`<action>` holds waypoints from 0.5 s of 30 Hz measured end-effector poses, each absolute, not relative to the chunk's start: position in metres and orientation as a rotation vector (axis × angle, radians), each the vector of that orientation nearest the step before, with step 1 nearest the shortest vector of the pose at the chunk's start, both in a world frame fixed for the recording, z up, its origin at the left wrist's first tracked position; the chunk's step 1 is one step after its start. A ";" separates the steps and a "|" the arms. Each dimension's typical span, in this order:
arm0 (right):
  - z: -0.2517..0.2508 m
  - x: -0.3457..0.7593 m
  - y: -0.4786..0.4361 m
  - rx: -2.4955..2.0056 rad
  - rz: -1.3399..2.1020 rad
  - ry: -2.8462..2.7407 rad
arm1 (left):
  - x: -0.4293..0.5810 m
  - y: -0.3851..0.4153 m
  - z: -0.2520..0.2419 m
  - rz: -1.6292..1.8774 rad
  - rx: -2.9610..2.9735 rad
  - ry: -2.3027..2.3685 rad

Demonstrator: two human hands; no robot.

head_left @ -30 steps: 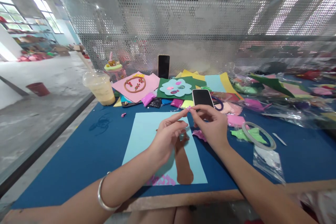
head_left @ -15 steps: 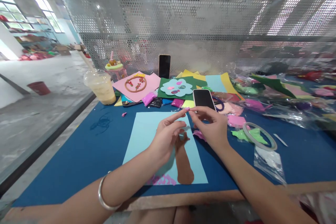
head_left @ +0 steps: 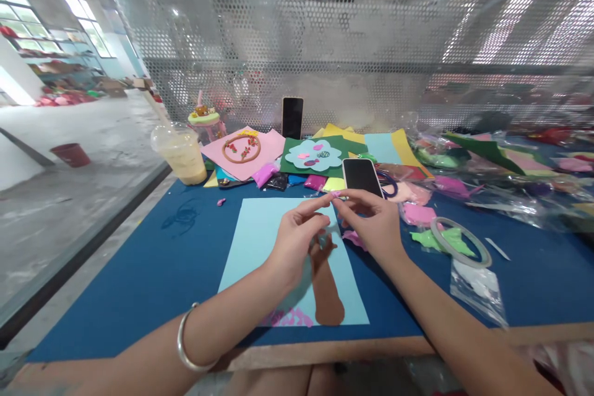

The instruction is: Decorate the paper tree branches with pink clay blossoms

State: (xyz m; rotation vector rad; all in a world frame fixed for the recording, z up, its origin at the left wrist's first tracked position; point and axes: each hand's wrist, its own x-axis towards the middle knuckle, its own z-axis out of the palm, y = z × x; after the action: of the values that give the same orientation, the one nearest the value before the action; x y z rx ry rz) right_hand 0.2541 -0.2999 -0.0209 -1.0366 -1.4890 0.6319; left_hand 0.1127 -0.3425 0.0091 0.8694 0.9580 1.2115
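A tiny lump of pink modelling clay [head_left: 335, 194] is pinched between the fingertips of both hands. My left hand [head_left: 299, 235] reaches in over the light blue paper [head_left: 253, 241], its index finger stretched to the clay. From the other side my right hand [head_left: 374, 223] meets it, thumb and index finger closed on the clay. On the paper, below the hands, lies a brown clay tree trunk [head_left: 328, 291], its top partly hidden by my left hand. Bits of pink-purple clay [head_left: 290, 318] line the paper's lower edge. Another pink clay piece [head_left: 352, 238] lies by my right hand.
A phone [head_left: 362, 177] lies just beyond my right hand; another phone [head_left: 292, 117] stands against the mesh. A drink cup [head_left: 180, 154] is at the back left. Clay packets, a tape ring [head_left: 485, 255] and a plastic bag [head_left: 480, 288] lie to the right.
Both hands stay over the paper at nearly the same spot, still on the pink clay. My left fingers have shifted slightly; the whole view has moved a little.
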 end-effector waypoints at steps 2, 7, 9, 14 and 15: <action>-0.020 0.255 -0.302 -1.036 0.622 -1.503 | 0.113 -0.343 0.009 1.211 0.943 1.006; -0.017 0.256 -0.306 -1.019 0.621 -1.541 | 0.114 -0.343 0.009 1.275 1.144 1.079; -0.017 0.256 -0.305 -1.011 0.607 -1.546 | 0.113 -0.342 0.010 1.305 1.206 1.088; -0.019 0.256 -0.303 -1.001 0.582 -1.557 | 0.111 -0.338 0.012 1.325 1.346 1.133; -0.019 0.256 -0.304 -1.000 0.573 -1.556 | 0.111 -0.337 0.012 1.322 1.362 1.137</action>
State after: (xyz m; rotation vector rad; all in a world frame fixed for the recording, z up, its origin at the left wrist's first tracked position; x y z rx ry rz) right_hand 0.2562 -0.3037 -0.0190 -0.9996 -1.5562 0.5734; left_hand 0.1109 -0.3374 0.0125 1.3618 1.1372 1.3220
